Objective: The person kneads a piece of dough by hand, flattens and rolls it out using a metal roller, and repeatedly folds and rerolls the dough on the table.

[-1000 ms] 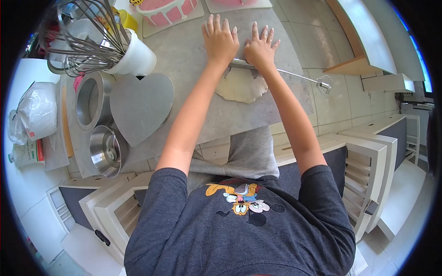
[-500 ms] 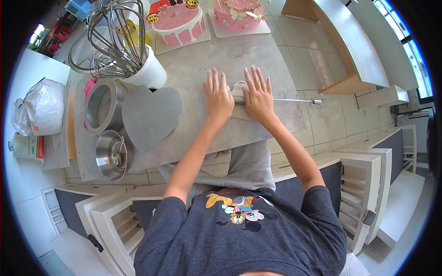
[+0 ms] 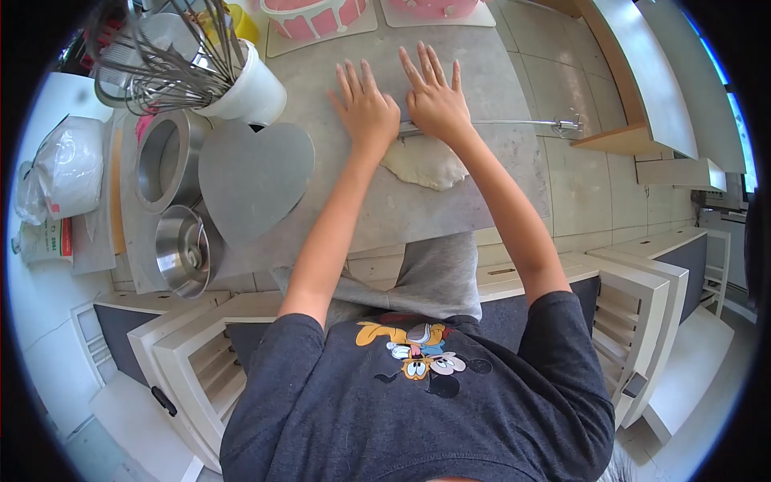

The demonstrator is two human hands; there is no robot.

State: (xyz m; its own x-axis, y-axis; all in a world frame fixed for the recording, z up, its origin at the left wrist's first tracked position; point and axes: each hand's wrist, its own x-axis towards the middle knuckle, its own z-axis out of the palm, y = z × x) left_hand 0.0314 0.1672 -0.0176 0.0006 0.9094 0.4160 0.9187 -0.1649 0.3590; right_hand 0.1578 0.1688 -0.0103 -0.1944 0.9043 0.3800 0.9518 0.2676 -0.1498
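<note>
Both of my arms reach forward over the grey table [image 3: 353,217]. My left hand [image 3: 366,111] has its fingers spread, its wrist side near the left end of a thin metal rod [image 3: 514,122]. Fingers also apart, my right hand [image 3: 434,95] lies palm down across the rod, which runs out to the right and ends in a small wire piece. A flattened, pale piece of dough [image 3: 426,163] rests on the table just behind the rod, on my body's side, between my forearms. The part of the rod under my hands is hidden.
At left stand a white tub [image 3: 255,96] of whisks, a heart-shaped grey board [image 3: 255,181], a round metal pan [image 3: 193,161] and a steel bowl [image 3: 178,249]. Two pink cakes [image 3: 305,18] are at the far edge. White chairs [image 3: 626,301] stand nearby.
Both hands have moved forward, away from my body, with the rod. More of the dough now shows behind them. The view has shifted, and the cakes sit higher in it.
</note>
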